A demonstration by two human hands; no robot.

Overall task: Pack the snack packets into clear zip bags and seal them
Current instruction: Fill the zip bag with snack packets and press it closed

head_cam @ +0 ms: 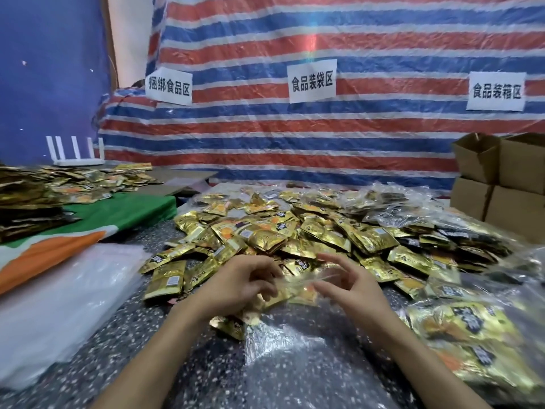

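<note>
A big heap of gold snack packets covers the speckled table ahead of me. A clear zip bag lies in front of me, its mouth raised toward the heap. My left hand pinches the bag's left rim together with a few gold packets. My right hand grips the right side of the bag's mouth, fingers spread, holding it apart. Several packets sit at the opening and under my left hand.
Filled clear bags of packets lie at the right. A stack of empty clear bags rests at the left, beside a green and orange cloth with more packets. Cardboard boxes stand at the far right.
</note>
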